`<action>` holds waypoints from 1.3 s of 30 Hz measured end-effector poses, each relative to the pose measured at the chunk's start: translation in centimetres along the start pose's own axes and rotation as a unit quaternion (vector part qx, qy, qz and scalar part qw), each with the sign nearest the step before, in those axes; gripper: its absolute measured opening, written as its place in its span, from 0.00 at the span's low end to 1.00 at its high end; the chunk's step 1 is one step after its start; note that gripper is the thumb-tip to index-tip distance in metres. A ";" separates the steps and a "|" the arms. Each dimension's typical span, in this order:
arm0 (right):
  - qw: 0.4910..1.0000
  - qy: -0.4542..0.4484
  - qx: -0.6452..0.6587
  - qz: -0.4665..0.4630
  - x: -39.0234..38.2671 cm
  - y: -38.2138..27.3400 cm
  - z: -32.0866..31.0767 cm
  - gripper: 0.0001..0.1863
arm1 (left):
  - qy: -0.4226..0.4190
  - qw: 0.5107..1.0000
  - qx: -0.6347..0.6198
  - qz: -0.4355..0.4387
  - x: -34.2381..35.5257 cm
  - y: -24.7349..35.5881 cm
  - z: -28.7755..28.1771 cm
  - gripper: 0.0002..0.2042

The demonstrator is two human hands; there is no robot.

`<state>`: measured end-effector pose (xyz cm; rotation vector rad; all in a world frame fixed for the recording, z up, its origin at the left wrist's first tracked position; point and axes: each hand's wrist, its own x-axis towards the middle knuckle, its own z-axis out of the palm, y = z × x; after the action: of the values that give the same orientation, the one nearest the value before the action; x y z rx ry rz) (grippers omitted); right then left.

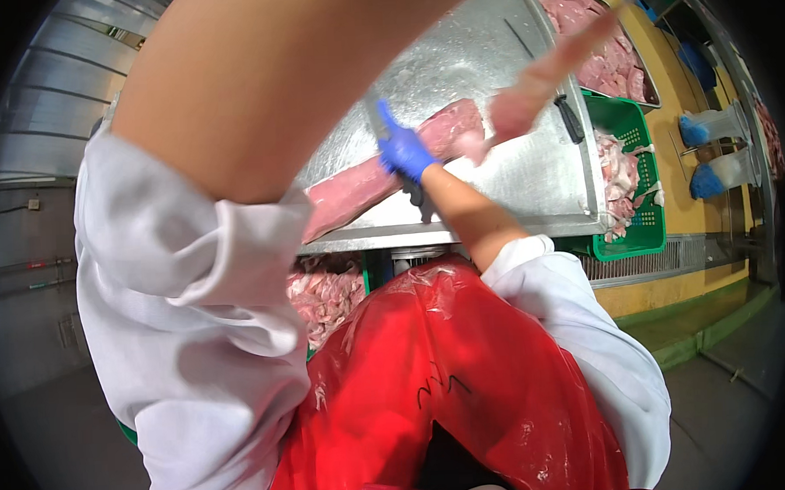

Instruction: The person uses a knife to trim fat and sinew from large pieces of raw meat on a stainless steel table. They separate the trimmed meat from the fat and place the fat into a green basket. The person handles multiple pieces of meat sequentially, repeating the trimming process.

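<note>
My right hand (406,153), in a blue glove, is closed round the dark handle of a knife (411,192); its blurred blade points away from me. Beneath and beside this hand, a long pink piece of meat (351,197) lies slantwise across the metal table (495,188). Above the table's right part, a second strip of meat (539,88) is smeared by motion, its thin end reaching the upper right. My bare left forearm (271,66) crosses the upper left and leaves at the top edge, so my left hand is out of sight.
A black handle (569,119) lies near the table's right edge, in line with a thin dark rod. Beyond stands a tray of meat (590,48). Beside the table, a green basket (649,207) holds pale trimmings. More scraps (329,291) sit below its front edge.
</note>
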<state>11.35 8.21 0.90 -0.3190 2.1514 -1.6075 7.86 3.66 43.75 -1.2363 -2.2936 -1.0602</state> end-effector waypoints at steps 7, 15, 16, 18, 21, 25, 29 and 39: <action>0.896 0.312 -0.316 -0.018 -1.5 11.9 -9.5 0.38 | -0.081 0.989 0.121 0.020 3.0 -7.3 9.9 0.18; 0.969 0.181 -0.107 0.131 -6.6 7.0 -12.3 0.42 | -0.296 0.824 -0.034 -0.482 -24.0 -26.7 27.8 0.34; 0.968 0.191 -0.112 0.121 -6.3 7.7 -12.5 0.43 | -0.315 0.810 -0.090 -0.487 -24.7 -26.2 29.2 0.29; 0.966 0.206 -0.121 0.098 -6.1 8.9 -12.3 0.44 | -0.282 0.800 -0.131 -0.513 -25.4 -26.1 30.6 0.17; 0.967 0.206 -0.143 0.038 -4.5 9.2 -12.6 0.44 | -0.226 0.826 -0.097 -0.507 -26.6 -27.2 31.7 0.10; 0.968 0.175 -0.181 0.016 -2.0 8.8 -13.8 0.45 | -0.132 0.802 -0.122 -0.569 -27.0 -27.1 31.0 0.08; 0.979 0.137 -0.152 0.006 -1.3 9.1 -14.0 0.45 | -0.081 0.811 -0.134 -0.564 -27.8 -27.3 29.9 0.09; 0.978 0.138 -0.151 0.045 -2.3 7.5 -13.6 0.43 | -0.202 0.827 -0.049 -0.522 -25.7 -26.4 29.8 0.09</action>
<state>7.49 23.00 -2.59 -0.0881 2.5869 -1.3393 2.62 1.72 -3.32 -0.0812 -3.3937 -1.2902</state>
